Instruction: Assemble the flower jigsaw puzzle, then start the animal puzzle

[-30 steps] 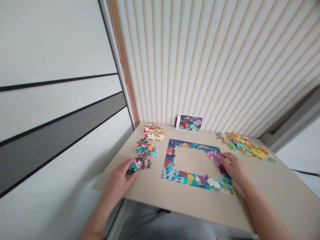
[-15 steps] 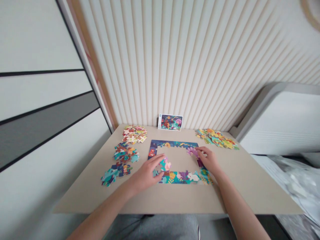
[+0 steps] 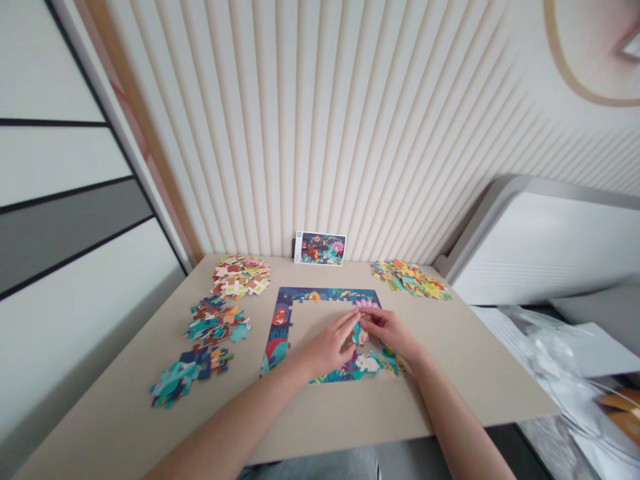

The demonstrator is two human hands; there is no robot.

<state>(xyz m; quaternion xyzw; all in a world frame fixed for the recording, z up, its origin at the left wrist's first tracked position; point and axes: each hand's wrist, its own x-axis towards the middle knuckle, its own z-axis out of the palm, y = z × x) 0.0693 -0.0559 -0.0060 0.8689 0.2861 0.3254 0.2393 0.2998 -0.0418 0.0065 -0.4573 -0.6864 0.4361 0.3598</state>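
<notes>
A jigsaw puzzle border (image 3: 280,333) lies on the table, with bare tabletop inside it. My left hand (image 3: 330,345) reaches over its right half, thumb and fingers closed around a small joined cluster of teal and pink puzzle pieces (image 3: 358,335), partly covered by the hand. From the other side my right hand (image 3: 393,333) meets it, fingers bent and fingertips at the cluster's upper right edge, by the purple flower pieces (image 3: 367,304). The fingertips of both hands nearly touch. Much of the border's right side is hidden beneath my right hand.
A picture card (image 3: 320,249) of the puzzle leans against the ribbed wall. Loose pieces lie in piles: reddish (image 3: 241,276) at back left, teal-brown (image 3: 217,321) below it, blue-teal (image 3: 187,373) nearer, yellow (image 3: 413,279) at back right. Plastic wrapping (image 3: 540,353) lies beyond the table's right edge.
My left hand has carried the teal and pink cluster from the border's left side to its right side. My right hand has shifted slightly toward it. The view has turned a little to the right.
</notes>
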